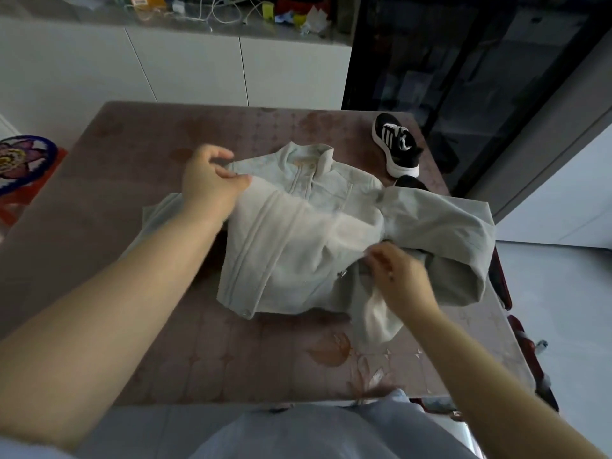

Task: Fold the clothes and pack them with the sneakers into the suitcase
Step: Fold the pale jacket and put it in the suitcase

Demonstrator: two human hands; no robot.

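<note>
A pale grey-green jacket (298, 240) lies front-up on the table (139, 180), collar pointing away from me. My left hand (212, 180) pinches the jacket's left shoulder near the collar. My right hand (400, 276) grips the cloth at the jacket's right side, where the right sleeve (447, 226) bunches up toward the table's right edge. A black sneaker with white stripes (397, 144) lies at the far right of the table. The dark toe of a second sneaker (410, 183) peeks out from behind the sleeve. No suitcase is in view.
The table carries a brownish patterned cover. White cabinets (185, 64) with a cluttered counter stand behind it. A dark glass door (463, 61) is at the back right. A colourful round object (23, 160) sits at the left. Something red (523, 332) shows below the table's right edge.
</note>
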